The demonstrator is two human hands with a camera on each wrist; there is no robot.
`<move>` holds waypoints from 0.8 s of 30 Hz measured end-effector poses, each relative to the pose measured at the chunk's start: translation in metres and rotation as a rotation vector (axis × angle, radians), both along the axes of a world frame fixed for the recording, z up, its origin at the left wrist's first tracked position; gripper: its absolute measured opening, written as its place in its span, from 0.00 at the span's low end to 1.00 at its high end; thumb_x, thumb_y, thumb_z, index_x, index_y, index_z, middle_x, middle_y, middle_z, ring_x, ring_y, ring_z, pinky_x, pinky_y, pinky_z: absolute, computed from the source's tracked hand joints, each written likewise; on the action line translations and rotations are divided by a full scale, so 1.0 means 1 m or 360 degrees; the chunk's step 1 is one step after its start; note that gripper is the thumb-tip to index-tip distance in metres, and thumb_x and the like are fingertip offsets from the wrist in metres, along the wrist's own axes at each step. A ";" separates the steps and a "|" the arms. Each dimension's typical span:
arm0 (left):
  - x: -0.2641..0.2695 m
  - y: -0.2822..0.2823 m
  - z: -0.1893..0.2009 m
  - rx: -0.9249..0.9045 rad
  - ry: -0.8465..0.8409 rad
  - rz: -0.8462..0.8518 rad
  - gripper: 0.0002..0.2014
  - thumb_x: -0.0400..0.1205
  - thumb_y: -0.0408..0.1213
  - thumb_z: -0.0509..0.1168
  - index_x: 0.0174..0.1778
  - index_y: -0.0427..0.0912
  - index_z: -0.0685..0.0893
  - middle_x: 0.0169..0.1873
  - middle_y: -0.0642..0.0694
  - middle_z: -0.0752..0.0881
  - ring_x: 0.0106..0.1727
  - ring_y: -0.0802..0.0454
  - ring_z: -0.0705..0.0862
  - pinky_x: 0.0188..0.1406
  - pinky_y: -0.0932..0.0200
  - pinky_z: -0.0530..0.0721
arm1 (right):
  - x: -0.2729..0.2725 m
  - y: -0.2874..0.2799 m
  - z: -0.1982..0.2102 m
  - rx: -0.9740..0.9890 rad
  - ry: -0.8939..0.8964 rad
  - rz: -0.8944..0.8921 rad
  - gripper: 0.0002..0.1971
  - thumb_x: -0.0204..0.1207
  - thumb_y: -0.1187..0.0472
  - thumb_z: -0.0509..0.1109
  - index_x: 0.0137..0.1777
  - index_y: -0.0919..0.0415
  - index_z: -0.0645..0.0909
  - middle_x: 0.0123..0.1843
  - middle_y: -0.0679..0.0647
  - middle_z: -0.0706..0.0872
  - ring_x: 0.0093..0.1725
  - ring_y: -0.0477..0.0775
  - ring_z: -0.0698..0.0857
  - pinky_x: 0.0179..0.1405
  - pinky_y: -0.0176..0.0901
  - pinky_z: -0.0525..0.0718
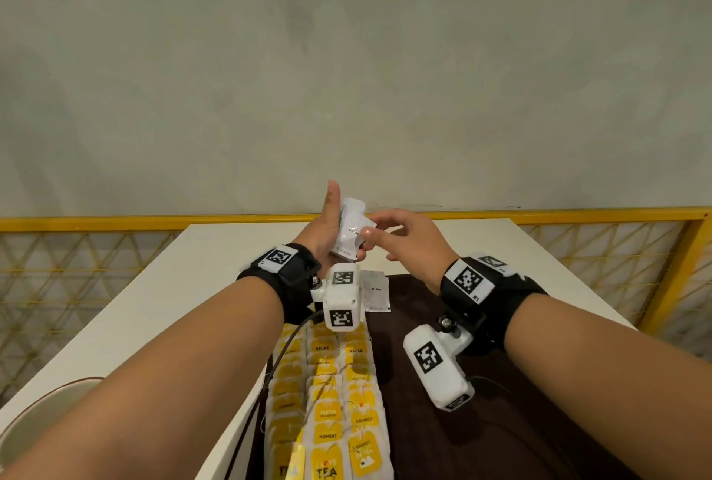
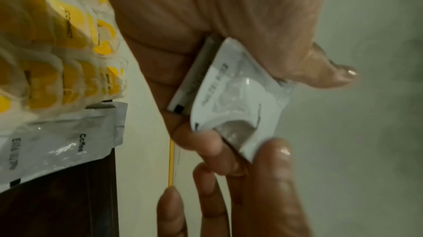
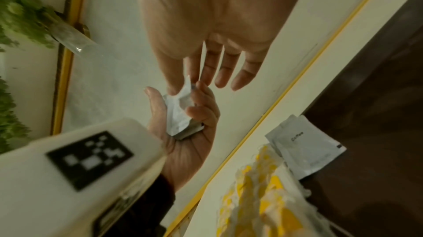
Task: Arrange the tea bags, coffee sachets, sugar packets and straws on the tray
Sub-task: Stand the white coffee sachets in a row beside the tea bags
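Note:
My left hand [image 1: 331, 225] holds a small stack of white coffee sachets [image 1: 351, 229] above the far end of the dark brown tray [image 1: 424, 421], thumb up, fingers curled behind them. In the left wrist view the front sachet [image 2: 238, 99] bends outward. My right hand [image 1: 389, 233] pinches that front sachet's corner between thumb and forefinger, other fingers spread. One coffee sachet [image 1: 375, 290] lies flat at the tray's far left corner. Rows of yellow-and-white tea bags [image 1: 331, 402] fill the tray's left side. Straws and sugar packets are not visible.
The tray sits on a white table [image 1: 162, 306] bounded by a yellow-framed lattice rail [image 1: 616, 215] and a grey wall. A round cream dish rim [image 1: 46, 414] shows at the table's near left. Green foliage in a clear vase [image 3: 68, 36] appears in the right wrist view.

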State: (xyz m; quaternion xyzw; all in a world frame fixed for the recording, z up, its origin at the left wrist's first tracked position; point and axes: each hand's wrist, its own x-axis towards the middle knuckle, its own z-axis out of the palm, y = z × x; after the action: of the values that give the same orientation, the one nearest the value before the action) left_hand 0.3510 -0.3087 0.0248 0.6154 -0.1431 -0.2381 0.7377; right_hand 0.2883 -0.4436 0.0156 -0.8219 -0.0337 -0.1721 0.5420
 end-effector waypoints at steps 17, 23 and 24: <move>0.010 0.005 -0.009 0.0585 -0.0489 0.0245 0.04 0.77 0.34 0.72 0.41 0.41 0.83 0.30 0.47 0.82 0.28 0.54 0.74 0.25 0.63 0.75 | -0.009 -0.015 -0.001 0.0667 0.0543 0.0010 0.06 0.80 0.75 0.62 0.52 0.65 0.75 0.53 0.64 0.82 0.51 0.62 0.86 0.41 0.52 0.91; 0.011 -0.012 -0.013 0.1626 -0.0996 -0.0097 0.07 0.75 0.38 0.75 0.43 0.39 0.86 0.36 0.45 0.87 0.28 0.55 0.80 0.26 0.65 0.75 | -0.003 -0.028 -0.046 0.0117 0.0892 -0.0238 0.10 0.73 0.77 0.67 0.41 0.60 0.78 0.54 0.67 0.83 0.53 0.64 0.86 0.31 0.45 0.87; 0.012 -0.016 -0.013 0.1714 -0.1029 -0.0116 0.06 0.75 0.38 0.74 0.40 0.41 0.85 0.34 0.47 0.85 0.28 0.55 0.80 0.28 0.65 0.76 | 0.000 -0.028 -0.051 0.0080 0.0898 -0.0245 0.10 0.71 0.77 0.68 0.38 0.60 0.78 0.51 0.66 0.83 0.51 0.63 0.86 0.30 0.43 0.85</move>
State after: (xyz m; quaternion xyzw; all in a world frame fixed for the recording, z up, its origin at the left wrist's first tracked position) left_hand 0.3629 -0.3246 0.0117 0.9363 -0.2397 -0.1035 0.2351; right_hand 0.2878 -0.4713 -0.0354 -0.8237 0.1850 0.0219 0.5355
